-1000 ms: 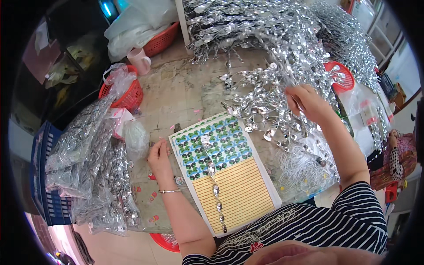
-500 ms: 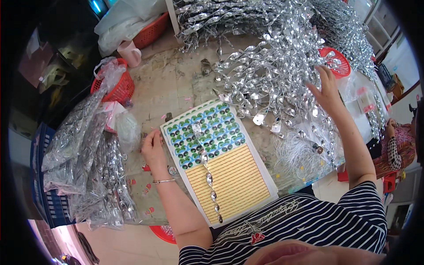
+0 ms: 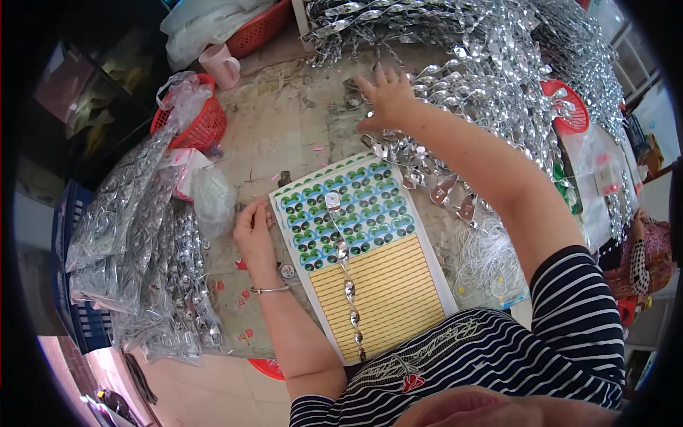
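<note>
The silver ribbon on the sheet looks light and bendy, best pinched at its flat end; right hand fingers apart, left hand unclear.

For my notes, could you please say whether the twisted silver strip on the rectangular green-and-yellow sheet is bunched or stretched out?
Stretched out: the strip runs in one line down the sheet.

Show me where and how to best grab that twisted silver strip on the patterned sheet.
I'd pinch the twisted silver strip by its broad flat tab at the far end, coming from the left, where the left hand is near. The tab lies uncovered on the patterned sheet, side edges exposed; the narrower twists would probably be harder to hold.
</note>
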Available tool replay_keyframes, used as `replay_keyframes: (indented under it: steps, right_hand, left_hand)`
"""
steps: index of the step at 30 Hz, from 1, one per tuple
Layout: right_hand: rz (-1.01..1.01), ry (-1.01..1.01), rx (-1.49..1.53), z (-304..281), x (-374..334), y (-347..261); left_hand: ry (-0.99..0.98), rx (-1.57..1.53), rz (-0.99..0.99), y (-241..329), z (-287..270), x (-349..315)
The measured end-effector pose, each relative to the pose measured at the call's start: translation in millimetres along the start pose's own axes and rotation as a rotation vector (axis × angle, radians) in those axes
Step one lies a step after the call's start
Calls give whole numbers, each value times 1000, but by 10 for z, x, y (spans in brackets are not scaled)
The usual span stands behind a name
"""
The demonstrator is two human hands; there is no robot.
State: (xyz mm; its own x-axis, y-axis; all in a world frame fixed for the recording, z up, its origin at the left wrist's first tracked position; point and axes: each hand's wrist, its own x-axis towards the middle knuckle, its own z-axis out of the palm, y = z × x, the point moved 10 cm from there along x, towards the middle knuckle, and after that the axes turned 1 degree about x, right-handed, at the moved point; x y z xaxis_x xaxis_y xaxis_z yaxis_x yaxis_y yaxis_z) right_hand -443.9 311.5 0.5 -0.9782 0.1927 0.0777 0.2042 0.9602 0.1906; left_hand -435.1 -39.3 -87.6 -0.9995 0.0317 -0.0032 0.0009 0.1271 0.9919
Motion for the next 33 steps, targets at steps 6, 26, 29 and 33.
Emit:
replay_keyframes:
  steps: [6, 26, 29, 33]
  right_hand:
    - [-4, -211, -48, 350, 257, 176]
    - [42, 133, 426, -195, 365, 984]
    - [225, 80, 374, 146, 778, 1012]
    - [66, -230, 459, 674, 1138, 793]
  left_hand:
    - [36, 20, 24, 92, -14, -23]
    - [2, 44, -10, 80, 54, -24]
    - [13, 50, -27, 48, 17, -23]
    - [-3, 59, -11, 56, 46, -10]
